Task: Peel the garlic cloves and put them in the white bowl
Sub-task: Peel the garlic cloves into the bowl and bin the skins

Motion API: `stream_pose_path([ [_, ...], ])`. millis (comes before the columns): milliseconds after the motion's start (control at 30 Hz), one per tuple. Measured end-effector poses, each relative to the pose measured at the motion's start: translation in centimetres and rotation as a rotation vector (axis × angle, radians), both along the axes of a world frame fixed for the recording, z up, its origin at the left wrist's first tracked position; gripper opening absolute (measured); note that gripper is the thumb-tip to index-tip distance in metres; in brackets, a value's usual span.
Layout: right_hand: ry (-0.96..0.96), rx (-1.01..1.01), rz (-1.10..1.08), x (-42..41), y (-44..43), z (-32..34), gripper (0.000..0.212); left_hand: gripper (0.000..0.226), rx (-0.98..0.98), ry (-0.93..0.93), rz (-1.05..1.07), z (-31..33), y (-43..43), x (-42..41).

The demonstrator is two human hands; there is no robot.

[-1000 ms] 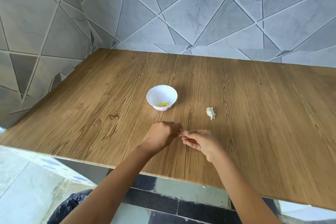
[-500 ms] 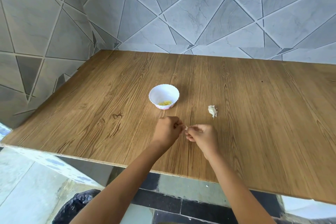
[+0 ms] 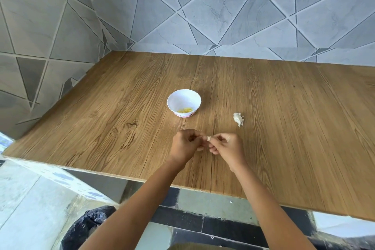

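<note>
A small garlic clove (image 3: 208,138) is pinched between the fingertips of my left hand (image 3: 185,145) and my right hand (image 3: 227,146), a little above the wooden table (image 3: 284,128). Most of the clove is hidden by the fingers. The white bowl (image 3: 183,100) stands beyond my left hand, with yellowish peeled pieces at its bottom. A piece of a garlic bulb (image 3: 238,119) in its papery skin lies on the table to the right of the bowl, just beyond my right hand.
Grey tiled walls close the table at the back and the left. The table's front edge runs under my forearms. A black bag (image 3: 87,227) sits on the floor below, at the lower left.
Both hands have drifted slightly away from me toward the bowl while still working the clove between them. The bowl and the bulb piece have not moved on the table.
</note>
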State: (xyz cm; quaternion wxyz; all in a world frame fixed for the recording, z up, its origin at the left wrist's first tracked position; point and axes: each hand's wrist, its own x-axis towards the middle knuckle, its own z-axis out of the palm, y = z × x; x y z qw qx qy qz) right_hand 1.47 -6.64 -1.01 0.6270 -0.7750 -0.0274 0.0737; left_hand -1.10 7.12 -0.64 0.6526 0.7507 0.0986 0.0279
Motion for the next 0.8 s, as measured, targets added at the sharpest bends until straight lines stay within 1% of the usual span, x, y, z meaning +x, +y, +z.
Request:
stream_pose_path([
  [67,0.073,0.089,-0.003,-0.1,-0.1,0.1,0.014,0.009,-0.198,0.102,-0.017,0.4,0.3,-0.1],
  [100,0.086,0.091,-0.005,0.0,-0.1,0.0,0.014,0.008,-0.252,0.142,-0.024,0.6,0.5,-0.2],
  [167,0.027,-0.015,-0.008,0.0,-0.3,-0.4,0.015,0.008,-0.308,0.185,-0.037,0.7,1.0,-0.1],
  [233,-0.132,-0.214,0.021,0.1,-0.6,-1.0,0.015,0.007,-0.309,0.205,-0.047,0.8,1.5,0.0],
  [300,-0.272,-0.381,0.081,0.1,-0.6,-1.5,0.011,0.008,-0.265,0.202,-0.036,0.8,1.7,0.2],
  [400,-0.339,-0.413,0.097,0.0,-0.4,-1.8,0.004,0.012,-0.151,0.142,-0.004,0.7,1.8,0.2],
  [500,-0.32,-0.338,0.027,-0.2,-0.1,-1.7,0.005,0.007,-0.056,0.091,-0.011,0.6,1.8,0.2],
  [567,-0.297,-0.277,-0.007,-0.3,-0.1,-1.4,0.01,0.007,-0.048,0.068,-0.029,0.6,1.7,0.2],
  [600,-0.266,-0.229,-0.001,-0.3,-0.1,-1.2,0.008,0.007,-0.055,0.058,-0.036,0.7,1.7,0.2],
  [667,-0.108,-0.04,0.049,-0.6,0.0,-0.5,0.004,0.008,-0.062,0.04,-0.051,0.9,1.6,0.1],
  [733,0.061,0.179,0.062,-0.8,0.1,0.0,0.008,0.009,-0.048,0.019,-0.082,1.1,1.5,0.0],
  [800,0.128,0.284,0.045,-0.8,0.0,0.2,0.01,0.008,-0.058,0.013,-0.12,1.3,1.5,0.0],
])
